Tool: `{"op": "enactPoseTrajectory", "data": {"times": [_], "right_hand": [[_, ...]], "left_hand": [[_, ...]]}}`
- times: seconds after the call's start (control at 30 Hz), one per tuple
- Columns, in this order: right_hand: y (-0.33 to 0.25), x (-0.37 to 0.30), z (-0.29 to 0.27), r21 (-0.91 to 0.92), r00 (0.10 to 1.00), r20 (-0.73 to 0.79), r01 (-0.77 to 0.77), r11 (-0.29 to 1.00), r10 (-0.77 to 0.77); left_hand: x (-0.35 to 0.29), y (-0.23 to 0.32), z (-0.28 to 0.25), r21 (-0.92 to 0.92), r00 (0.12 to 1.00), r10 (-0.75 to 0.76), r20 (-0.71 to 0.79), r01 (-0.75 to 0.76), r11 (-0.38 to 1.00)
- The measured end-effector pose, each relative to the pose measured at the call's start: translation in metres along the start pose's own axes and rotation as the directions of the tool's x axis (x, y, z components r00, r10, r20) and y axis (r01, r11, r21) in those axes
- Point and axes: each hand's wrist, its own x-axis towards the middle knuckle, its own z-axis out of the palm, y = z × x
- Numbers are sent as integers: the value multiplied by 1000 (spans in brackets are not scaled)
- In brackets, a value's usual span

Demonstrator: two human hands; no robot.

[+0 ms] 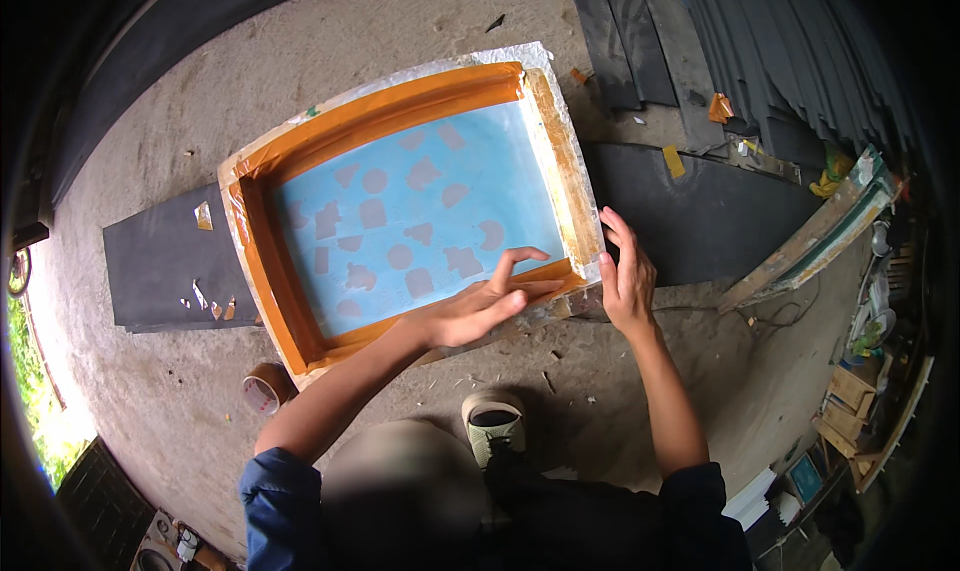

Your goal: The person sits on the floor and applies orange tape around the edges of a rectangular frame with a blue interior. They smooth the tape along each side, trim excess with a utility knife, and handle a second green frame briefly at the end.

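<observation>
A screen-printing frame lies in front of me, tilted in view, its light blue mesh marked with several small grey shapes. Brown packing tape lines the far, left and near inner sides; the right side shows a bare, whitish strip along the tape. Over the near side, my left hand lies with its fingers apart, holding nothing; its fingertips reach the taped edge toward the near right corner. My right hand is upright just outside that corner, fingers stretched and thumb against the frame's outer side.
Dark boards lie beneath the frame, sticking out left and right. A roll of brown tape stands near the frame's near left corner. Another frame leans at the right, with clutter beyond. My shoe is on the concrete floor.
</observation>
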Motion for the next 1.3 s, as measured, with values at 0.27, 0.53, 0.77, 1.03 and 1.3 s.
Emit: {"op": "enactPoseTrajectory", "data": {"times": [0.27, 0.53, 0.77, 1.03, 1.3], "right_hand": [[2, -2, -1, -49, 1000, 2, 0, 999, 0], [1, 0, 0, -53, 1000, -2, 6, 999, -6], [2, -1, 0, -66, 1000, 15, 26, 998, -25], [0, -4, -1, -65, 999, 2, -33, 997, 33], [4, -3, -3, -142, 999, 43, -24, 990, 31]], "left_hand": [[24, 6, 6, 310, 991, 128, 41, -134, 941], [19, 7, 16, 103, 995, 101, -4, -100, 990], [-2, 3, -5, 228, 994, -103, -32, 107, 968], [-77, -3, -31, 254, 983, -119, -142, 152, 955], [-44, 15, -15, 268, 974, -194, -113, 218, 938]]}}
